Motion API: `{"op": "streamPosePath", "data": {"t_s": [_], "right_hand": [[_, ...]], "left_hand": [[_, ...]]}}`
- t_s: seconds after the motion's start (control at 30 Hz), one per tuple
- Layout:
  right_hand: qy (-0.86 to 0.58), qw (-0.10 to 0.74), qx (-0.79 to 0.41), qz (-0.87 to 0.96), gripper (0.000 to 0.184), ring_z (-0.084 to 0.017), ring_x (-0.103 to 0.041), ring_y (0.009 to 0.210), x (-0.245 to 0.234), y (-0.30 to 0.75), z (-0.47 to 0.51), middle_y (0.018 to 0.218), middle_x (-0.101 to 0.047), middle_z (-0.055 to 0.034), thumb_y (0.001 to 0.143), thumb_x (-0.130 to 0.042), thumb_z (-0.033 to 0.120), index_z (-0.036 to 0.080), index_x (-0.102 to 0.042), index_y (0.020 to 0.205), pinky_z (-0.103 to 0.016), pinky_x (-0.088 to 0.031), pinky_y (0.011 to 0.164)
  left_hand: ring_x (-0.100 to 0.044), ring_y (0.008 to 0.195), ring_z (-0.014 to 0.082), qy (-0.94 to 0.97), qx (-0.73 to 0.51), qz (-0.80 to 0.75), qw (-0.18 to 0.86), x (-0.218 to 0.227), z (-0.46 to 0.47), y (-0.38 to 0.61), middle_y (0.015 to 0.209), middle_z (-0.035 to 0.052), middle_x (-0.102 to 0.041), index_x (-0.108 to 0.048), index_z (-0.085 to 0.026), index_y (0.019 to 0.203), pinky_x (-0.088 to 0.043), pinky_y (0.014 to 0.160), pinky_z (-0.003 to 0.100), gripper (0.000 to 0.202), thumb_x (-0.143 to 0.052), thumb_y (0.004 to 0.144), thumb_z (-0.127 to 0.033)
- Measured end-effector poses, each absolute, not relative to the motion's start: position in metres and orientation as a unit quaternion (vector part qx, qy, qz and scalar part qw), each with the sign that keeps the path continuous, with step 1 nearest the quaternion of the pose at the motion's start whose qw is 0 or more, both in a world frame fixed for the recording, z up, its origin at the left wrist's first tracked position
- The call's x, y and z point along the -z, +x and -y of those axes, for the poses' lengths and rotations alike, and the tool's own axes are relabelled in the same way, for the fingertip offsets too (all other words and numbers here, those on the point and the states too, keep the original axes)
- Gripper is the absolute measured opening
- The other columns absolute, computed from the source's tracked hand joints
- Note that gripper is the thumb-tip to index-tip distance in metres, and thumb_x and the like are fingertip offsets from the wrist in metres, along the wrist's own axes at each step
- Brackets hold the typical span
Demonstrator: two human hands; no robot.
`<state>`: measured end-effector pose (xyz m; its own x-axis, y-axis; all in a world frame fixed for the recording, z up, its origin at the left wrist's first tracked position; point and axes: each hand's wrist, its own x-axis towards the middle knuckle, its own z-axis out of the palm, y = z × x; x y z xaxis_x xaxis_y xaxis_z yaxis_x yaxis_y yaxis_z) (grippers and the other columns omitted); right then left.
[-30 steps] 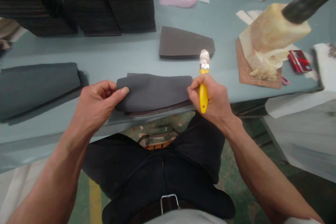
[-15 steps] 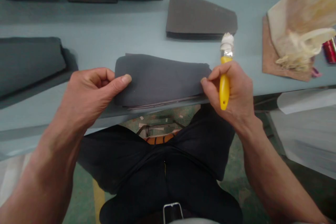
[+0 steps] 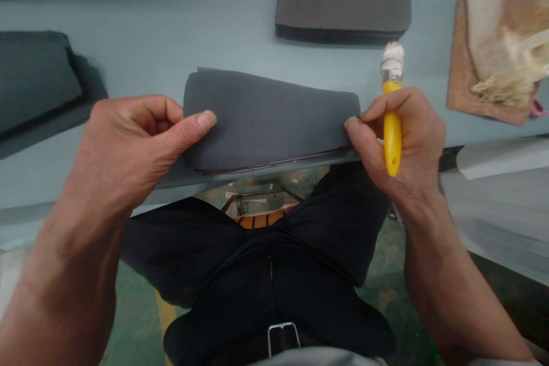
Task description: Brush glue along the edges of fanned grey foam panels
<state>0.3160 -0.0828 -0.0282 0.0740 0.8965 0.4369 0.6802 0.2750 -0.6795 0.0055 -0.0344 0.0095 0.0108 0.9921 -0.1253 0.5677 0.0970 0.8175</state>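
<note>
A small stack of dark grey fabric pieces (image 3: 270, 117) lies at the near edge of the pale blue table (image 3: 150, 40). My left hand (image 3: 137, 143) pinches the stack's left end, thumb on top. My right hand (image 3: 403, 137) is closed round a yellow-handled brush (image 3: 391, 126) with a white, glue-caked tip pointing away from me, and its thumb and forefinger also pinch the stack's right end.
A second wedge-shaped grey stack (image 3: 338, 3) lies further back. Darker folded fabric (image 3: 34, 80) sits at the left. A yellowish glue-crusted block (image 3: 506, 28) rests on a brown board (image 3: 461, 68) at the right. My dark-trousered legs and the green floor show below the table edge.
The view has dropped and moved closer, so the table's far side has left the frame. Both hands still grip the same stack ends; the stack looks squared up slightly.
</note>
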Motion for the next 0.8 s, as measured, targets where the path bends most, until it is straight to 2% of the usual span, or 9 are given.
{"op": "streamPosePath", "data": {"t_s": [0.27, 0.57, 0.8], "right_hand": [[-0.604, 0.422, -0.156, 0.658, 0.02, -0.015, -0.046, 0.061, 0.0338, 0.3235, 0.0864, 0.075, -0.054, 0.0022, 0.096, -0.076, 0.033, 0.028, -0.057, 0.093, -0.035, -0.041, 0.06], [-0.606, 0.423, -0.116, 0.663, 0.021, -0.013, -0.048, 0.058, 0.0353, 0.3247, 0.0843, 0.073, -0.057, 0.002, 0.094, -0.078, 0.03, 0.027, -0.057, 0.09, -0.032, -0.044, 0.057], [-0.61, 0.42, -0.121, 0.661, 0.022, -0.014, -0.049, 0.058, 0.0368, 0.3258, 0.0843, 0.072, -0.056, 0.0019, 0.095, -0.078, 0.036, 0.028, -0.057, 0.091, -0.032, -0.044, 0.055]], "left_hand": [[-0.027, 0.047, 0.0051, 0.622, -0.288, -0.636, 0.356, -0.0059, 0.0338, 0.0093, 0.05, -0.0062, -0.04, -0.061, -0.021, 0.058, -0.013, 0.044, 0.023, 0.043, -0.084, 0.079, -0.05], [-0.029, 0.048, 0.0059, 0.621, -0.271, -0.648, 0.348, -0.0047, 0.0352, 0.0096, 0.05, -0.0061, -0.041, -0.06, -0.021, 0.06, -0.014, 0.045, 0.023, 0.044, -0.083, 0.08, -0.053], [-0.03, 0.049, 0.0063, 0.615, -0.274, -0.652, 0.349, -0.0048, 0.0367, 0.011, 0.051, -0.0059, -0.042, -0.061, -0.02, 0.06, -0.014, 0.046, 0.024, 0.043, -0.083, 0.078, -0.052]]}}
